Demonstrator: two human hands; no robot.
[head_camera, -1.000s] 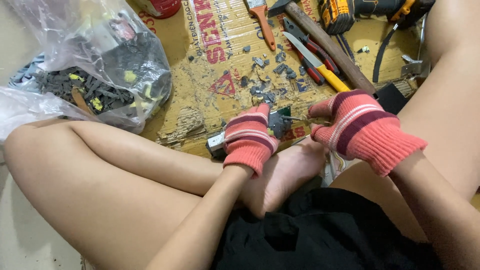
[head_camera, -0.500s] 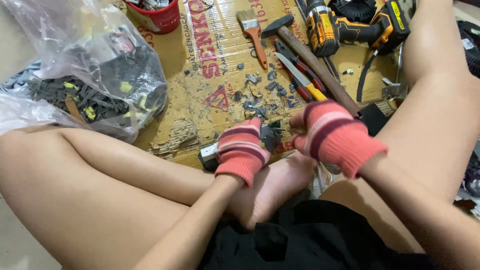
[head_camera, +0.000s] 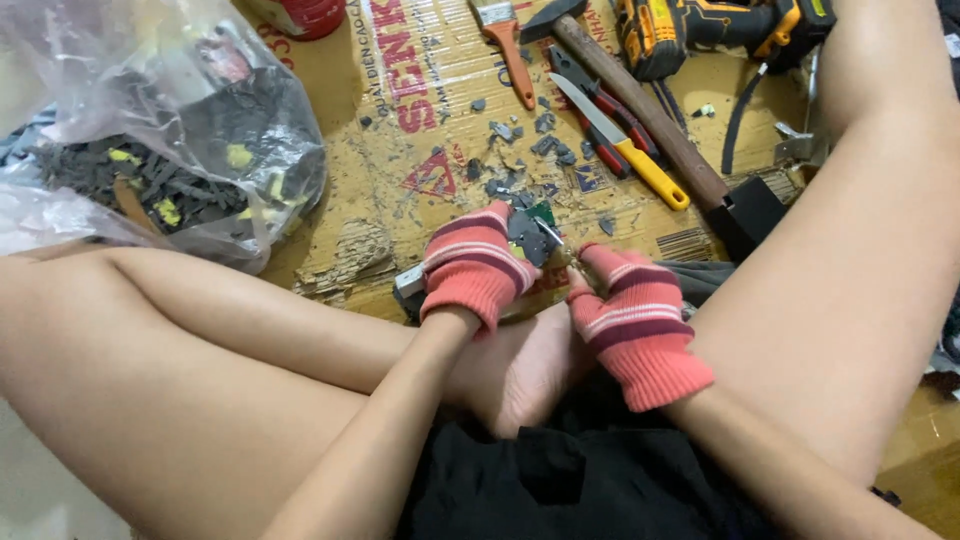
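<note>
Sitting cross-legged over the cardboard sheet (head_camera: 440, 110), we clamp our gloved left hand (head_camera: 477, 262) around a small dark part with a green edge (head_camera: 527, 232), which sits at that hand's fingertips just above our bare foot (head_camera: 520, 370). Our gloved right hand (head_camera: 632, 318) lies just to the right of it, fingers pinched together on a thin metal pick (head_camera: 562, 243) that slants up-left into the part. The left hand is nearer. Beyond lie a yellow-handled knife (head_camera: 625, 145), a hammer (head_camera: 640, 110) and a plastic bag of scrap (head_camera: 170, 150).
</note>
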